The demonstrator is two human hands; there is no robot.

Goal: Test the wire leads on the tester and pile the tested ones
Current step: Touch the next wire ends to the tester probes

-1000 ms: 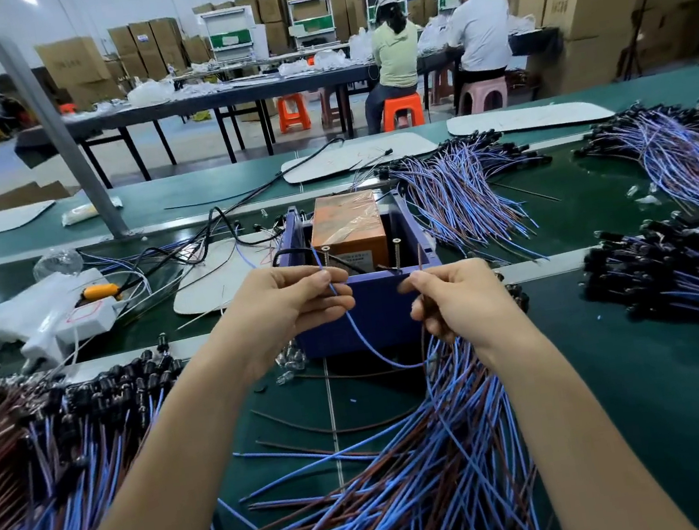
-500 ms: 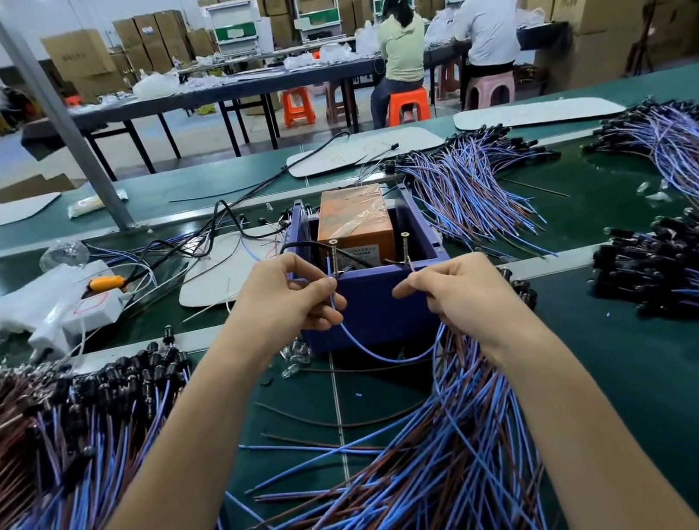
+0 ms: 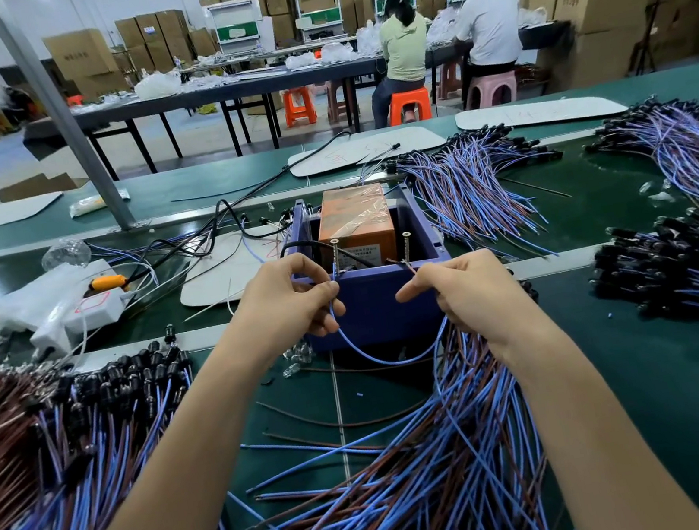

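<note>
Head view: both hands work just in front of the blue tester box [image 3: 372,306], whose near wall stands right behind the fingertips. Bare green belt [image 3: 628,382] lies open to the right of the right forearm. A heap of blue and brown leads [image 3: 416,481] crowds the space below the right wrist, and another heap [image 3: 70,442] lies well left of the left forearm.

The left hand [image 3: 294,304] has its fingers curled and pinches one end of a blue wire lead [image 3: 380,362]. The right hand [image 3: 465,293] pinches the other end between thumb and forefinger.

That lead sags in a slack loop between the two grips, in front of the box. Its ends rise toward two upright screw posts, the left [image 3: 335,253] and the right [image 3: 407,247]; whether they touch cannot be told.
</note>
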